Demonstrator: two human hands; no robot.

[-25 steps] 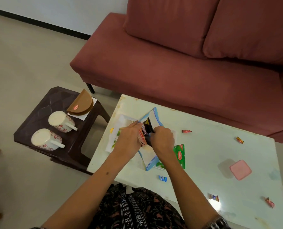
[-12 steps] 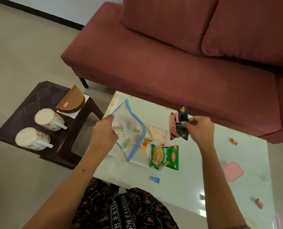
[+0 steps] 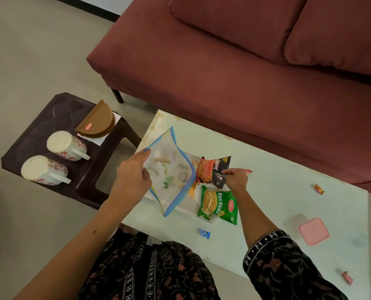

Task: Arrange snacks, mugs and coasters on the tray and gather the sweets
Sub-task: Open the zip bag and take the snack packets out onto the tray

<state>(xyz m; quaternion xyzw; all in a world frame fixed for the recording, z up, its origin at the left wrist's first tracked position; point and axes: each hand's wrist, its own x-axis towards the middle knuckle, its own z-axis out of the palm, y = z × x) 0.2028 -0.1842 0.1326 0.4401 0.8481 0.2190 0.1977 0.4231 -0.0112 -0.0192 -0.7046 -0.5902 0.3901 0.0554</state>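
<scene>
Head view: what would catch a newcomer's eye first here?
The two hands over the pale table: the left hand holds up a clear zip bag, and the right hand pinches an orange-black snack packet above the white tray. A green Soya Sticks packet lies on the tray.

Left hand (image 3: 131,174) pinches with curled fingers; right hand (image 3: 236,178) grips likewise, both forearms extended forward.

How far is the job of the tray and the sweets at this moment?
Early. Done: the green packet lies on the tray. In hand: the right hand holds the black snack packet over it; the left hand holds the zip bag. Left: both mugs and the coasters sit on the stool; sweets lie scattered.
</scene>
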